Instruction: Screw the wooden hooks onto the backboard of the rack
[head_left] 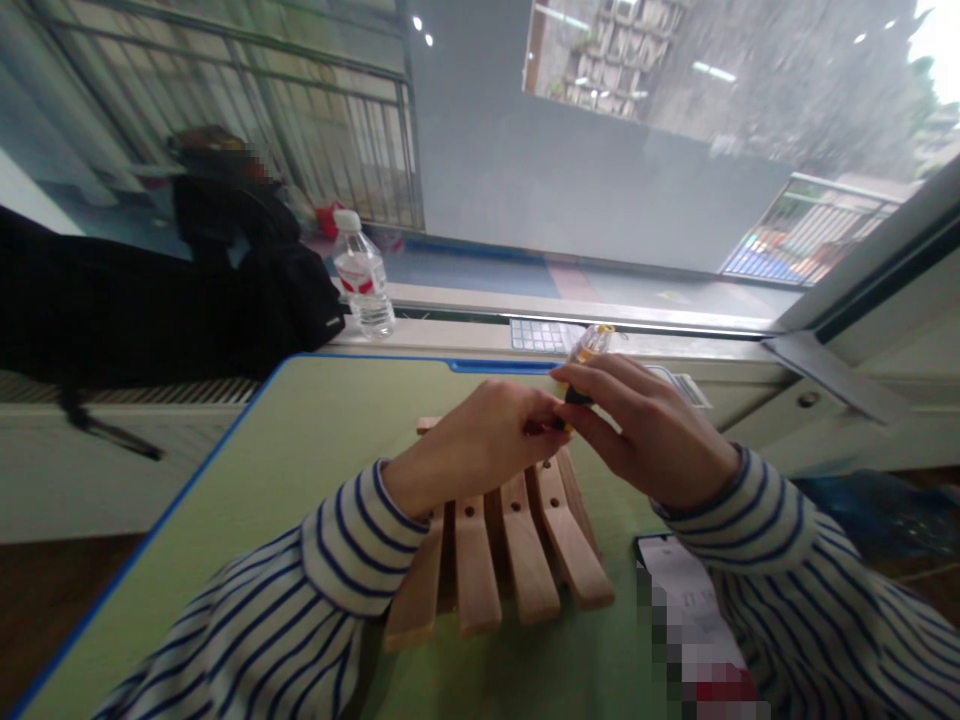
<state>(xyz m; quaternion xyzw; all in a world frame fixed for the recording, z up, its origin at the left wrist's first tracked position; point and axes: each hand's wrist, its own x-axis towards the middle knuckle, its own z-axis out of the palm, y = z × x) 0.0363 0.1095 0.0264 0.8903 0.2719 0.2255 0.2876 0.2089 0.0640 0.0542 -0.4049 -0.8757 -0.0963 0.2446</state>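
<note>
My right hand (645,430) is closed round a screwdriver (591,345) with a clear, orange-tinted handle, a yellow end and a dark collar. The tool slants down toward my left hand (499,430), whose fingers are pinched together near its lower end. What those fingertips grip is hidden. Under both hands lies a wooden assembly with several slats (478,570) fanned toward me, with dark holes in them. My left hand and wrist cover its upper left part.
The green table (300,460) has a blue edge. A phone (679,580) lies beside my right forearm. On the window sill stand a water bottle (364,280) and, farther right, a gridded card (536,335). A black bag (150,310) is at the left.
</note>
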